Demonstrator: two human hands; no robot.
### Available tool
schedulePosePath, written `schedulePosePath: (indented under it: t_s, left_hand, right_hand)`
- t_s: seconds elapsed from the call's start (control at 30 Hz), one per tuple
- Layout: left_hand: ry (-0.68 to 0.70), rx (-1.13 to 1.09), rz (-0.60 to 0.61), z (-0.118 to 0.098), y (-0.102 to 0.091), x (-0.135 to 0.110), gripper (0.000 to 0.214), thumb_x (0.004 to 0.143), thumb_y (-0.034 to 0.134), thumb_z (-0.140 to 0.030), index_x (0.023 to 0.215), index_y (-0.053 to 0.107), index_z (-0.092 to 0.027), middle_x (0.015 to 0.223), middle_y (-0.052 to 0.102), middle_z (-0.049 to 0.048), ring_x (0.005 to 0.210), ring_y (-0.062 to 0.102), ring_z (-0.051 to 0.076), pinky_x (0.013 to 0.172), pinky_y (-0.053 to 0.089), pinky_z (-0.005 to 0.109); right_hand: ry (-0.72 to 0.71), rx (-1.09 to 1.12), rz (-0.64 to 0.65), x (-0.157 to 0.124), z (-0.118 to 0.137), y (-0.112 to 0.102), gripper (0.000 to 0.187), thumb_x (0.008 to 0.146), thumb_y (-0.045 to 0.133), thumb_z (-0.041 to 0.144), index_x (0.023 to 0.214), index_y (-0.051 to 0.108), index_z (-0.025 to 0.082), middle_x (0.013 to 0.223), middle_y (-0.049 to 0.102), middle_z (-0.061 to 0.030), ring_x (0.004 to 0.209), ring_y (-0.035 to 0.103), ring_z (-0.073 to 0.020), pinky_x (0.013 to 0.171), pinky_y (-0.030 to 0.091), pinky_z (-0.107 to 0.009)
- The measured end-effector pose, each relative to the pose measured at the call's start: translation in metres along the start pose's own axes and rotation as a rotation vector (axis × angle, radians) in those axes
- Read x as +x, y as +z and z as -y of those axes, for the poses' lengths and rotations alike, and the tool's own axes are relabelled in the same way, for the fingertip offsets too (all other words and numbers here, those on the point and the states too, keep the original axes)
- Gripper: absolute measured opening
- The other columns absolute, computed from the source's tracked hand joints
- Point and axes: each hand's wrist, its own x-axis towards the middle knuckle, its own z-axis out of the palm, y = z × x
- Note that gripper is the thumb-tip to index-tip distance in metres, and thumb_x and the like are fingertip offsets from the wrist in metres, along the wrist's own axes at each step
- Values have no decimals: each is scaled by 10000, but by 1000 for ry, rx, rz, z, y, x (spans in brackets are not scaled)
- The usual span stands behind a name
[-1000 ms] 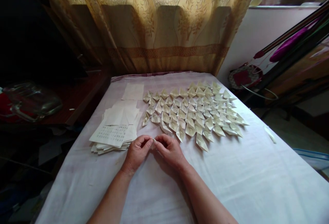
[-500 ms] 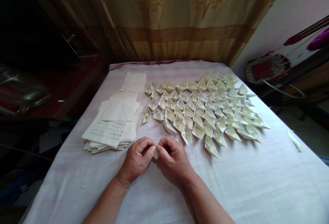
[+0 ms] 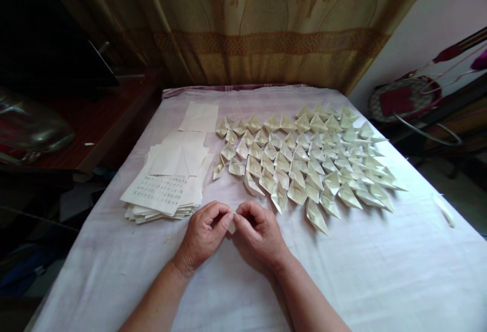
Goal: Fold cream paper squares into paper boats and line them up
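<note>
Left hand (image 3: 207,230) & right hand (image 3: 261,231) both pinch the small folded paper (image 3: 231,227) over the surface (image 3: 365,271), nearer its left edge than right. Prob. light, soft, easily torn; better hold edges gently.

Cloth-covered table (image 3: 365,271): paper stack (image 3: 163,190) left, folded paper boats (image 3: 297,193) right, white strip (image 3: 445,212) near right edge.

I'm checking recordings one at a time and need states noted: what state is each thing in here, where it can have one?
Left hand: pinching the paper piece
Right hand: pinching it too
Paper piece: held between both hands, mostly hidden
Paper boats: folded, set close together
Paper stack: flat, edges uneven
Far sheet: flat, unfolded
Curtain: hanging in folds
Tablecloth: spread, slightly wrinkled
</note>
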Motion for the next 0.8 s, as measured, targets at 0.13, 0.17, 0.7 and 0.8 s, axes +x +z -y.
schedulePosePath:
  t_s: [0.13, 0.17, 0.7, 0.8]
  left_hand:
    - [-19, -16, -13, 0, 0, 0, 182, 889, 545, -259, 752, 646, -195, 695, 645, -10, 634, 619, 126, 611, 500, 210]
    - [-21, -21, -18, -1, 1, -1, 181, 886, 547, -259, 751, 647, -194, 696, 647, -8, 632, 618, 127, 612, 502, 211]
    - [-210, -207, -216, 7, 2, -1, 211, 867, 571, -385, 807, 616, -188, 644, 622, -27, 539, 573, 106, 538, 492, 203]
    - [-239, -275, -244, 7, 4, -1, 243, 878, 575, -431, 850, 582, -190, 650, 621, -31, 530, 577, 104, 524, 501, 202]
  right_hand:
    - [-7, 8, -17, -1, 1, 1, 150, 829, 550, 246, 688, 544, 193, 587, 508, 44, 543, 457, -97, 527, 352, -213]
    - [-7, 10, -19, -1, 1, 1, 150, 830, 548, 246, 689, 546, 194, 587, 510, 44, 540, 457, -98, 525, 352, -214]
    - [53, 156, -152, 1, -4, 4, 156, 854, 544, 303, 731, 526, 208, 639, 502, 38, 590, 455, -116, 570, 388, -235]
    - [60, 131, -216, 1, -8, 4, 153, 864, 547, 316, 754, 534, 211, 653, 527, 34, 601, 480, -125, 584, 405, -240]
